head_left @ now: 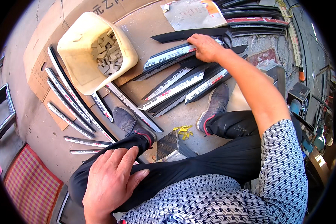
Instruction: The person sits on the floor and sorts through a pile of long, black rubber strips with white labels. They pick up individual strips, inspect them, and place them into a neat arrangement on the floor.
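My right hand [205, 47] reaches out to a pile of black frame strips covered in printed white film. Its fingers curl over the upper film-covered strip [168, 55]; the fingertips are partly hidden. Just beyond that hand lies a plain black strip [186, 35]. Shorter strips with slanted ends [175, 86] lie below it in the same pile. My left hand [114, 175] rests over my left knee, empty, with its fingers stretched out and its thumb apart.
A cream plastic tub [76, 56] lies tipped on cardboard [37, 71], with small grey blocks [110, 52] inside. Curved strips [69, 100] fan out beside it. Yellow scraps [183, 131] lie between my shoes. A checked cloth [31, 183] is at the left.
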Demonstrator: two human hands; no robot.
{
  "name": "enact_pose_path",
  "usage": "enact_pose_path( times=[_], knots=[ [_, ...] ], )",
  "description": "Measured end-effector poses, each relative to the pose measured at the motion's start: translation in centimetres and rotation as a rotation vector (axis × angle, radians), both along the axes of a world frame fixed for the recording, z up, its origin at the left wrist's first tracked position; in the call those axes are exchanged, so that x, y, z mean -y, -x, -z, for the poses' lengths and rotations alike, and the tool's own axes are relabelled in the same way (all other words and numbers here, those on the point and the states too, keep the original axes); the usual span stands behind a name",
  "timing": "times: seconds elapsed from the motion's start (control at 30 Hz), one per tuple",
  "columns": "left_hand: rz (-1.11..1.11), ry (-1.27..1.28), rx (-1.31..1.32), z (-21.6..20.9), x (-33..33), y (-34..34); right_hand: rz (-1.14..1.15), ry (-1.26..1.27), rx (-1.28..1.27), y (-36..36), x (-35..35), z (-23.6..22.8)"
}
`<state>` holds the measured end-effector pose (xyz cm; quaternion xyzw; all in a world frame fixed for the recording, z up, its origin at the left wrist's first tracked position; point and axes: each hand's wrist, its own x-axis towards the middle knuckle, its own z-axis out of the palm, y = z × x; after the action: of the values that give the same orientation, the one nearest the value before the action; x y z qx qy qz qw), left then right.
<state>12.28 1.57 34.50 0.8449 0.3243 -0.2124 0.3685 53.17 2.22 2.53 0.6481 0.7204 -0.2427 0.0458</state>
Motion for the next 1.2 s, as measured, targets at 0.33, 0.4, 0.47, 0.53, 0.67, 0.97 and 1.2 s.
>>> enact_pose_path(
  times=[0.33,0.4,0.47,0.53,0.67,0.97,1.2],
  knots=[
    [-0.034,0.004,-0.044,-0.1,-0.5,-0.5,0.039,-0.039,-0.014,1.0,0.2,1.7],
    [-0.026,-0.028,-0.029,-0.2,-0.3,-0.5,0.023,0.018,0.007,1.1,0.1,1.4],
    [-0.024,-0.036,-0.009,-0.2,-0.3,-0.4,0.03,0.084,0.024,0.9,-0.1,1.1],
    [-0.031,-0.04,-0.002,-0.3,-0.1,-0.1,0.05,0.146,0.025,1.5,-0.4,0.5],
    [-0.048,-0.006,-0.014,-0.2,-0.5,0.1,0.026,0.24,0.082,1.6,-1.2,-0.8],
    [-0.055,-0.016,-0.006,-0.5,-0.4,0.2,-0.018,0.249,0.075,0.8,-1.7,-0.2],
    [-0.052,-0.035,0.025,-0.6,-0.5,0.3,0.108,0.295,-0.061,-0.4,-1.3,-1.0]
  ],
)
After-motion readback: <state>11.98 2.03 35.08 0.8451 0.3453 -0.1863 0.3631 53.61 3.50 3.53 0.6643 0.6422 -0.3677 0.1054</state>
